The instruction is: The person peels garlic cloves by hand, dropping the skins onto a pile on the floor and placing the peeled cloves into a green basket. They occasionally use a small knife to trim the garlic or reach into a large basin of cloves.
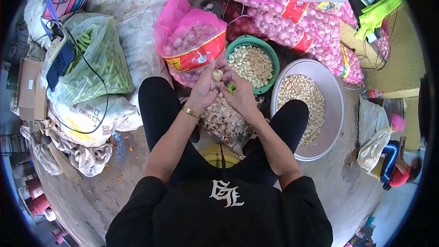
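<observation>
Two close hands, one small garlic bulb

The left hand (204,92) pinches a garlic bulb (217,74) in its fingertips, just left of the green basket (275,59). The right hand (241,97), beside it and nearer the basket, is closed around a small green object (232,88); whether it has a blade is too small to tell. If it does, a slip on smooth skin could nick the left thumb, since the hands are almost together.

A loosely pinched bulb could also pop free and drop into the garlic skins (224,119), on the near side of the basket, where pale pieces would be hard to spot. Flaky skin could drift into the peeled cloves (251,64) inside the basket, because the bulb is so near its rim. Right of the basket, the right knee (292,112) is beside the wide basin (337,110); a sudden shift could jolt it and spill cloves.
</observation>
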### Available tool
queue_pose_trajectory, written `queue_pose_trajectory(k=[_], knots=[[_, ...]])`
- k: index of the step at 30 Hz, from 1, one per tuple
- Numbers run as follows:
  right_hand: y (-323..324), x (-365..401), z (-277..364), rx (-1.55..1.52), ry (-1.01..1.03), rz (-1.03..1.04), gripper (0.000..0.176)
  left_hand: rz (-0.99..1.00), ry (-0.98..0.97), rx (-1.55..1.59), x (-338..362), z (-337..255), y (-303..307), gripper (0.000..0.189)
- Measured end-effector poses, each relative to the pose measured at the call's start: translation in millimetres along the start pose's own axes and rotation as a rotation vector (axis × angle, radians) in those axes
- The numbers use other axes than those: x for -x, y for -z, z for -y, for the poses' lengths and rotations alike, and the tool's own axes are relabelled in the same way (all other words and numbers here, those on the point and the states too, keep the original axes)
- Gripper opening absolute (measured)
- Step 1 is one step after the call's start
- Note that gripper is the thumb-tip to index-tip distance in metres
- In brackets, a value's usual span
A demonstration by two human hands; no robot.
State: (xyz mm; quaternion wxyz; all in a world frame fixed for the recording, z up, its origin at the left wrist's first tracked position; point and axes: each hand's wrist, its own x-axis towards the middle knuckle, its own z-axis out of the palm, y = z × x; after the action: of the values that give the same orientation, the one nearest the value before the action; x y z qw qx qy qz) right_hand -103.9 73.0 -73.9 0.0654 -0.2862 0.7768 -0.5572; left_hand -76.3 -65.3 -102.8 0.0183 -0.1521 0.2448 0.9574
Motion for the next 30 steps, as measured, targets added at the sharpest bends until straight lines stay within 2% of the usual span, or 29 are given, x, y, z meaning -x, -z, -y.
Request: queue_pose_trajectory(k=[1, 3, 4, 6, 10, 12, 14, 17, 19, 20, 22, 23, 25, 27, 30], knots=[[1, -1, -1, 0.001, 0.0, 0.001, 0.024, -0.009, -0.015, -0.019, 1, 1, -2, 0.043], [4, -3, -1, -0.154, -0.153, 0.045, 0.025, 0.022, -0.01, -0.04, 3, -1, -3, 0.043], [5, -3, -1, -0.154, -0.154, 0.043, 0.025, 0.052, -0.006, -0.06, 3, -1, -4, 0.042], [4, -4, -1, -0.183, -0.306, 0.023, 0.026, 0.044, -0.03, -0.108, 5, 0, -8, 0.042], [2, -6, -3, -0.277, -0.261, 0.049, 0.025, 0.006, -0.05, -0.141, 10, -1, -18, 0.041], [0, -6, -2, -0.228, -0.126, -0.03, 0.023, 0.008, -0.069, -0.133, 10, -2, -19, 0.041], [-2, -6, -16, -0.269, -0.152, -0.015, 0.022, 0.013, -0.088, -0.12, 10, -3, -21, 0.041], [5, -7, -2, -0.378, -0.211, 0.007, 0.02, 0.009, -0.013, 0.024, 14, -13, -25, 0.042], [11, -6, 11, -0.445, -0.248, 0.015, 0.019, -0.129, -0.047, 0.077, 15, -15, -15, 0.035], [13, -6, 12, -0.429, -0.283, -0.01, 0.018, -0.131, -0.048, 0.078, 14, -17, -4, 0.035], [15, -5, 13, -0.412, -0.317, -0.035, 0.017, 0.03, -0.1, -0.132, 14, -22, 6, 0.028], [14, -5, 13, -0.365, -0.278, -0.087, 0.018, 0.03, -0.1, -0.132, 15, -18, 9, 0.028], [15, -5, 13, -0.321, -0.239, -0.141, 0.019, -0.087, -0.09, -0.514, 31, -18, -20, 0.024], [17, -3, 15, -0.043, -0.199, -0.119, 0.019, -0.089, -0.087, -0.558, 33, -11, -19, 0.023], [14, -1, 13, -0.058, -0.096, -0.144, 0.018, -0.089, -0.082, -0.589, 34, -9, -21, 0.022]])
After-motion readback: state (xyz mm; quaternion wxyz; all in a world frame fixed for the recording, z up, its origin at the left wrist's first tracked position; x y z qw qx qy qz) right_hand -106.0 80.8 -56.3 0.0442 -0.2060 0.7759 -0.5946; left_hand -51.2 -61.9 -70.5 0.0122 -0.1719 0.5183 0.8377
